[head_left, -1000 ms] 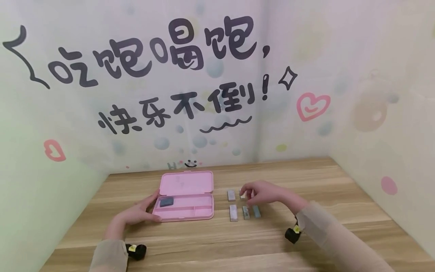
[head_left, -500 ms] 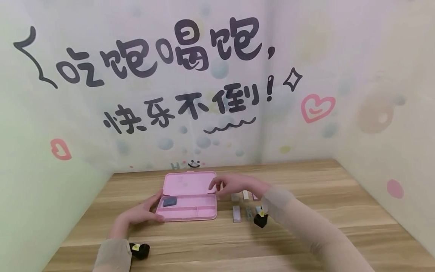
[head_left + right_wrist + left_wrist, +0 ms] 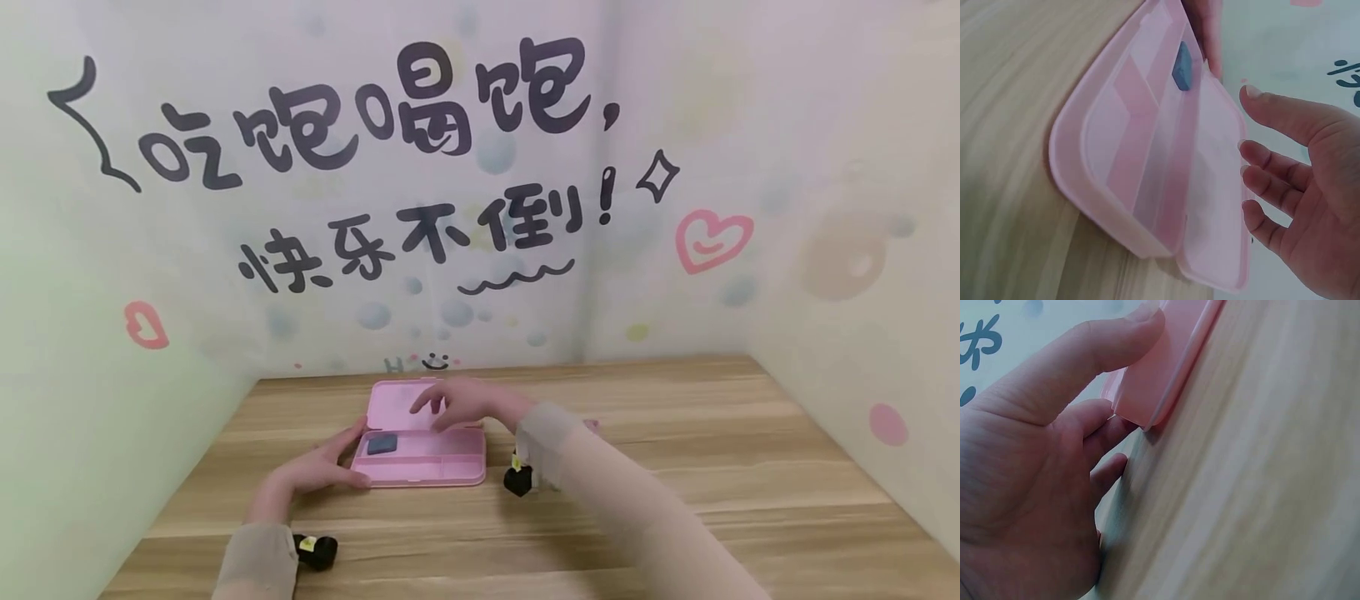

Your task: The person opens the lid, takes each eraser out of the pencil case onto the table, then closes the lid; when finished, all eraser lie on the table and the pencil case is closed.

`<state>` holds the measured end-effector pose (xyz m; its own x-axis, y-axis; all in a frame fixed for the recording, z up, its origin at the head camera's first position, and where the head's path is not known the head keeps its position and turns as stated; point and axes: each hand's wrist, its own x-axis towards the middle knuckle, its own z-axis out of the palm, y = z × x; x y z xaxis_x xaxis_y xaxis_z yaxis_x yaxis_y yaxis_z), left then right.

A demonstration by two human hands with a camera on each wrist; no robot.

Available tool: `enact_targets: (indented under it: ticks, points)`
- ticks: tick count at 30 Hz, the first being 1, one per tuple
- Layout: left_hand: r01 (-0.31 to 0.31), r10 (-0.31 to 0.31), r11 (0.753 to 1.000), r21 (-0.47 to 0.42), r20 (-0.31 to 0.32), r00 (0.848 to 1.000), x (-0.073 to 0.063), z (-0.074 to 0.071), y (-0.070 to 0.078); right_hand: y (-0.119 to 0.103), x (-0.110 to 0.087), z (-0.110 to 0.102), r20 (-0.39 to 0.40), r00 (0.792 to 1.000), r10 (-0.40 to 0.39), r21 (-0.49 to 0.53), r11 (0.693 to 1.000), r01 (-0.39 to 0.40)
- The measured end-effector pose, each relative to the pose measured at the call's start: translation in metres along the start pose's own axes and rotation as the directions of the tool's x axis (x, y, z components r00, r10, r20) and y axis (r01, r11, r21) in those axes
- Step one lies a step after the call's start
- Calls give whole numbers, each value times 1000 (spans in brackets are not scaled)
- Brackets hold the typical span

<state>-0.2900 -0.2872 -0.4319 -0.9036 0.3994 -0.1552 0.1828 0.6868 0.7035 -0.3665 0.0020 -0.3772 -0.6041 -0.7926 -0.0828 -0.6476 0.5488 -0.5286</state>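
Observation:
A pink pencil case [image 3: 463,469] lies on the table with its lid [image 3: 1216,187] laid back. Inside its long rear compartment, near the left end, rests a small dark blue-grey block [image 3: 1182,67]. My left hand [image 3: 318,468] grips the case's left end; in the left wrist view the thumb [image 3: 1129,340] lies over the pink wall and fingers reach behind. Above the case's right half, in front of the lid, hovers my right hand [image 3: 467,402]. In the right wrist view its fingers [image 3: 1272,184] are loosely bent, with nothing seen between them.
Right of the case, my right forearm [image 3: 600,475] hides most of the small blocks on the wood table [image 3: 712,450]; a pink block's end [image 3: 592,426] shows. A printed wall sheet [image 3: 660,317] closes off the back.
My right hand has swung left from the small blocks to over the pencil case, its forearm now covering the blocks. The left hand stays at the case's left end.

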Motion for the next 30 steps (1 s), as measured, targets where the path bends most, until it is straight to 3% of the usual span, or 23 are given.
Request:
enact_targets:
  ticks: [10,16,23,30]
  points:
    - [10,-10,1000,-25,-14,1000,-1,1,-4,-10,35,20,-1,1000,-15,-95,995,15]
    - [-5,5,1000,0,-16,1000,0,0,-2,-14,50,31,6,1000,9,-66,998,-9]
    - [-23,24,999,41,-20,1000,3,-1,-6,-19,60,41,2,1000,-31,-246,969,31]
    - [-19,20,999,46,-23,1000,4,-2,-11,-24,64,46,1,1000,-14,-309,951,14]
